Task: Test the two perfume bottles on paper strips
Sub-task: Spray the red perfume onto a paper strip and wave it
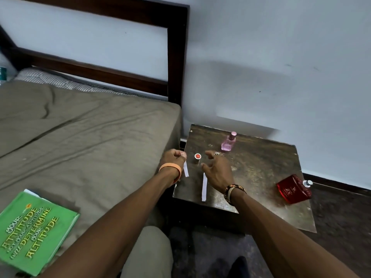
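Observation:
A pink perfume bottle (pixel 228 142) with its cap on stands at the back of the dark wooden table (pixel 261 157). A red perfume bottle (pixel 293 190) without its cap stands near the right edge, its silver sprayer showing. The red-topped cap (pixel 197 158) stands on the table between my hands. My left hand (pixel 174 157) pinches a white paper strip (pixel 186 169) that hangs down at the table's left edge. A second paper strip (pixel 204 187) lies flat near the front edge. My right hand (pixel 216 171) hovers with spread fingers beside the cap, holding nothing.
A bed with a brown sheet (pixel 80 137) and a dark wooden headboard (pixel 176 57) lies to the left of the table. A green book (pixel 33 231) rests on the bed near its front. The wall (pixel 281 67) runs behind the table.

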A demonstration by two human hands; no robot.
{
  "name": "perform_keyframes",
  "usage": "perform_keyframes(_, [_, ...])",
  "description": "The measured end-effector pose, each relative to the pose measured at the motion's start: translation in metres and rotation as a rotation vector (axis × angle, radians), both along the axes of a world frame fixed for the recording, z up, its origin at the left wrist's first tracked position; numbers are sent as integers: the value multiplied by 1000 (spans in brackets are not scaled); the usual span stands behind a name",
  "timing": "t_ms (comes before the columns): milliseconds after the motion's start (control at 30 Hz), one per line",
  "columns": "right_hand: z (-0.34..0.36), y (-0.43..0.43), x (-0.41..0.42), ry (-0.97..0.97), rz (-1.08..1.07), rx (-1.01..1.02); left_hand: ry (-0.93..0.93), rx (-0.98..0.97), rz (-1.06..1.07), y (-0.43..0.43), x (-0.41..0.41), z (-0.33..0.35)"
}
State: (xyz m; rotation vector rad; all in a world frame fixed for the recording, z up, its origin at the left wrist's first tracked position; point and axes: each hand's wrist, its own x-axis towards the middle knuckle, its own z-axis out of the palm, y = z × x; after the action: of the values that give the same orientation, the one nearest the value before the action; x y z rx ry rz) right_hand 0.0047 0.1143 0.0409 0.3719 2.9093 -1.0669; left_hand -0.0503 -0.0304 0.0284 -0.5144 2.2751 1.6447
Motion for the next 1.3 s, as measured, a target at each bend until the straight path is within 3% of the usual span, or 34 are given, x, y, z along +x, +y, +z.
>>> perform_keyframes(267, [-24, -5, -30, -62, 44, 54, -99, 132, -21, 21, -18, -21])
perform_keyframes(567, [-29, -8, -34, -53, -12, -38, -181, 318, -16, 31, -16, -16])
perform_keyframes(900, [35, 27, 9, 91, -81, -36, -101, 392, -120, 60, 15, 58])
perform_keyframes(1300, [112, 125, 107, 212, -238, 12, 6, 462, -396, 159, 98, 141])
